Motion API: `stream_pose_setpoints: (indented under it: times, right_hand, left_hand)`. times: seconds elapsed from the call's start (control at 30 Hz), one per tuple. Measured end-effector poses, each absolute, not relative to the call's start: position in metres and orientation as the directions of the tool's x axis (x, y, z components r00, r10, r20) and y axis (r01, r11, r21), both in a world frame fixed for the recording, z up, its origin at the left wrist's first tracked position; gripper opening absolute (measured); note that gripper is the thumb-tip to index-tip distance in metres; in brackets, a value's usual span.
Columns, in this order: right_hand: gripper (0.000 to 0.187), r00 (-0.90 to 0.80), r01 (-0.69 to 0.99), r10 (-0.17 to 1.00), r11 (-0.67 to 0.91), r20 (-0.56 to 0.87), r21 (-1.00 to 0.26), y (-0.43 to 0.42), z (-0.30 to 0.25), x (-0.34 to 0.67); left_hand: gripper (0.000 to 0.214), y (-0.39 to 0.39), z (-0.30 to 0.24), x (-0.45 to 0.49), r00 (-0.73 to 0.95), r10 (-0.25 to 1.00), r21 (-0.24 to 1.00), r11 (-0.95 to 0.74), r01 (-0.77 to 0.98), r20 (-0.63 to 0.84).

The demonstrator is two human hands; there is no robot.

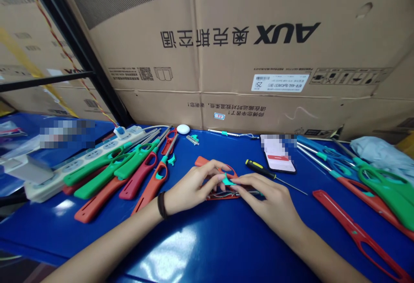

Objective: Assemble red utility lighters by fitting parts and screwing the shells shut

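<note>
Just in front of me, my left hand (202,183) and my right hand (270,192) meet with their fingers closed. Between their fingertips is a small turquoise trigger (228,181), pinched from both sides. Under the hands lies an opened orange lighter casing half (223,196), with thin wires and a metal rod inside it. Behind the fingers another orange casing half (201,161) with a looped handle shows partly; the left hand covers much of it. Fingers hide part of the trigger.
A yellow-black screwdriver (260,167) and a phone (278,155) lie right of the hands. Several long-necked lighters (134,164) rest on a power strip (108,149) at left. At right are a red casing half (354,227) and more lighters (381,183). A cardboard box (226,67) stands behind.
</note>
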State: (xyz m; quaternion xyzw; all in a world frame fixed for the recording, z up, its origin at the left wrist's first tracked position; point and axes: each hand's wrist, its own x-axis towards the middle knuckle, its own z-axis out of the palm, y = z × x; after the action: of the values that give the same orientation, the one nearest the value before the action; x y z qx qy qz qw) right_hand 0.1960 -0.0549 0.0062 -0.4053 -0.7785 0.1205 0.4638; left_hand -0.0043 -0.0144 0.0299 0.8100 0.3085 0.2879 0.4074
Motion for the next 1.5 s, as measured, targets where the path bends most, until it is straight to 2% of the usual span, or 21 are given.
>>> stream_pose_setpoints:
  times: [0.17, 0.47, 0.6, 0.73, 0.93, 1.17, 1.23, 1.4, 1.5]
  right_hand:
    - [0.012, -0.313, 0.570, 0.752, 0.638, 0.581, -0.518, -0.054, 0.008, 0.196]
    - [0.011, -0.397, 0.608, 0.770, 0.629, 0.499, -0.485, -0.054, 0.005, 0.201]
    - [0.012, -0.374, 0.650, 0.784, 0.603, 0.495, -0.463, -0.049, 0.004, 0.206]
    - [0.013, -0.374, 0.675, 0.807, 0.575, 0.458, -0.462, -0.048, 0.003, 0.206]
    - [0.014, -0.453, 0.672, 0.794, 0.603, 0.404, -0.431, -0.050, 0.003, 0.199]
    - [0.017, -0.548, 0.658, 0.751, 0.659, 0.369, -0.364, -0.051, 0.005, 0.202]
    - [0.016, -0.539, 0.657, 0.763, 0.646, 0.358, -0.389, -0.051, 0.005, 0.202]
    - [0.013, -0.476, 0.624, 0.813, 0.581, 0.336, -0.522, -0.050, 0.003, 0.203]
    - [0.013, -0.463, 0.611, 0.823, 0.566, 0.329, -0.554, -0.050, 0.004, 0.204]
  left_hand:
    - [0.031, -0.012, 0.031, -0.009, 0.683, 0.722, 0.841, -0.436, 0.320, 0.114]
    - [0.027, -0.012, 0.026, -0.010, 0.680, 0.718, 0.762, -0.522, 0.384, 0.149]
    - [0.035, -0.020, 0.027, -0.012, 0.608, 0.735, 0.584, -0.646, 0.491, 0.301]
    - [0.029, -0.028, 0.022, -0.017, 0.642, 0.709, 0.441, -0.695, 0.568, 0.292]
    - [0.011, -0.032, 0.012, -0.020, 0.706, 0.647, 0.371, -0.755, 0.541, 0.288]
    - [0.018, -0.031, 0.003, -0.021, 0.776, 0.463, 0.071, -0.873, 0.482, 0.428]
    - [0.019, -0.032, 0.001, -0.022, 0.786, 0.446, 0.044, -0.879, 0.475, 0.427]
    - [0.021, -0.033, 0.002, -0.023, 0.776, 0.475, 0.066, -0.867, 0.495, 0.415]
    - [0.020, -0.034, 0.002, -0.024, 0.771, 0.483, 0.061, -0.860, 0.506, 0.414]
